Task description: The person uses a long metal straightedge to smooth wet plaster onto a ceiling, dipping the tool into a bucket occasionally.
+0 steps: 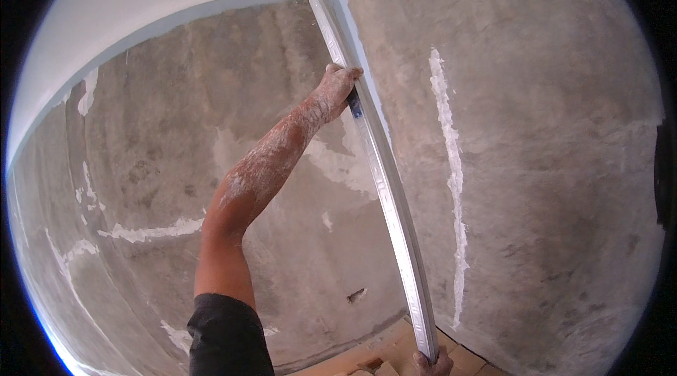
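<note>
A long silvery metal straightedge [397, 217] stands nearly upright along the inside corner between two walls, tilted with its top to the left. High up, my left hand [340, 83], dusted with white powder, is closed around it; my forearm reaches up from the lower left. Just below those fingers is a dark blue patch [355, 105] on the bar. Near the lower edge, my right hand [433, 363] grips the bar's bottom end, its arm out of view. Whether the straightedge touches either wall is hard to tell.
Grey plaster covers the left wall [155, 164] and right wall [550, 143]. A rough vertical white plaster strip [453, 171] marks the right one. The left has white patches and a small hole [357, 296]. Above is a white ceiling [141, 6]; below, a tan floor [465, 362].
</note>
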Action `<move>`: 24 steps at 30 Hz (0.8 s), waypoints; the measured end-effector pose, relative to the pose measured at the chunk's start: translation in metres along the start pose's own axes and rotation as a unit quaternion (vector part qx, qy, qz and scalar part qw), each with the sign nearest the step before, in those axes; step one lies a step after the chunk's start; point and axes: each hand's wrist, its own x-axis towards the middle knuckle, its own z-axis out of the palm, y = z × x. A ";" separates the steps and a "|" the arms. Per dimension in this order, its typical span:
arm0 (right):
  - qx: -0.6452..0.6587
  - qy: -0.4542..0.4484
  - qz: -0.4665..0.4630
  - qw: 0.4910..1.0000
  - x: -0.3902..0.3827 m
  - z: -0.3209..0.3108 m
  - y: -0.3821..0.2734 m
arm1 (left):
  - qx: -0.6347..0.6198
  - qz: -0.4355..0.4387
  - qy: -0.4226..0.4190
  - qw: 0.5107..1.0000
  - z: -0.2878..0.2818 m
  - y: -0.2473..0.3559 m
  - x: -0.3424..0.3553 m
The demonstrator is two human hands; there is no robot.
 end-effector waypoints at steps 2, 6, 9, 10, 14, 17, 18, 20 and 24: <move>-0.080 0.085 -0.044 0.992 -0.010 -0.010 0.012 | -0.043 -0.012 -0.021 0.999 0.013 0.015 -0.013; -0.012 0.032 -0.016 0.999 -0.012 -0.026 0.009 | -0.019 -0.039 0.014 0.999 0.022 0.025 -0.009; 0.006 0.026 -0.038 0.999 -0.005 -0.029 -0.013 | -0.002 -0.050 0.056 0.997 0.011 0.015 0.017; 0.001 0.016 -0.024 1.000 -0.001 -0.029 -0.021 | 0.012 -0.072 0.038 0.997 0.002 0.015 0.028; 0.009 0.036 -0.044 0.998 0.001 -0.023 -0.015 | -0.031 -0.080 0.021 0.996 -0.008 0.005 0.038; 0.037 -0.010 -0.026 0.999 -0.002 -0.026 0.038 | 0.221 0.085 -0.040 0.971 0.005 0.015 0.016; -0.082 0.036 -0.136 0.987 0.000 -0.019 0.059 | -0.024 -0.024 -0.017 0.999 0.021 0.022 0.008; -0.354 0.225 -0.297 0.858 0.001 -0.013 0.097 | 0.001 -0.008 -0.031 0.999 0.041 0.039 -0.013; -0.220 0.102 -0.099 0.965 -0.015 -0.045 0.133 | 0.074 0.064 -0.091 0.991 0.072 0.067 -0.043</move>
